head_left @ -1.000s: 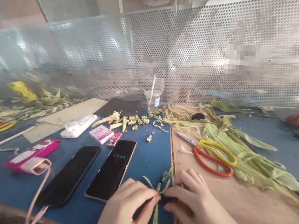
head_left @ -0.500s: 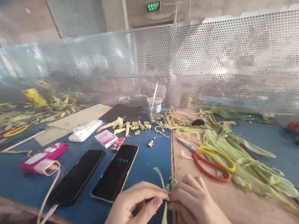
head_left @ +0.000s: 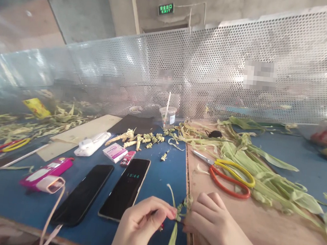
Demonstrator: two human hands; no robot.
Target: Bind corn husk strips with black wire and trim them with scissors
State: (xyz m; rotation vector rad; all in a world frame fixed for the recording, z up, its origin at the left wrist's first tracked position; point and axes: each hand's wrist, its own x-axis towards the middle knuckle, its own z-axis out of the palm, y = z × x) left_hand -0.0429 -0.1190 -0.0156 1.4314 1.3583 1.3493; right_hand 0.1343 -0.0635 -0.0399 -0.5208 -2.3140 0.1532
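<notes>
My left hand (head_left: pixel 142 224) is closed, thumb and forefinger pinching at the left side of a small knotted piece of green leaf (head_left: pixel 181 208). From the other side my right hand (head_left: pixel 214 223) has its fingers curled against the same piece; its fingertips are partly hidden. A pale green leaf strip (head_left: pixel 171 242) hangs below the fingers, and a thin end sticks up above them. Something small and red shows under my left fingers, too small to name. Past my right hand lie scissors (head_left: pixel 230 177) with one yellow and one red handle loop.
Two phones (head_left: pixel 125 190) lie left of my hands, near a magenta device (head_left: pixel 45 173) with a cable. Small boxes (head_left: pixel 115 152), knotted pieces (head_left: pixel 150 138) and a plastic cup (head_left: pixel 168 117) stand farther back. Leaf strips (head_left: pixel 273 183) cover the right side. A perforated metal screen (head_left: pixel 222 55) closes the back.
My left hand has shifted slightly left, its fingertips now a little farther from my right hand. More of the knotted piece shows between them. The view has turned slightly.
</notes>
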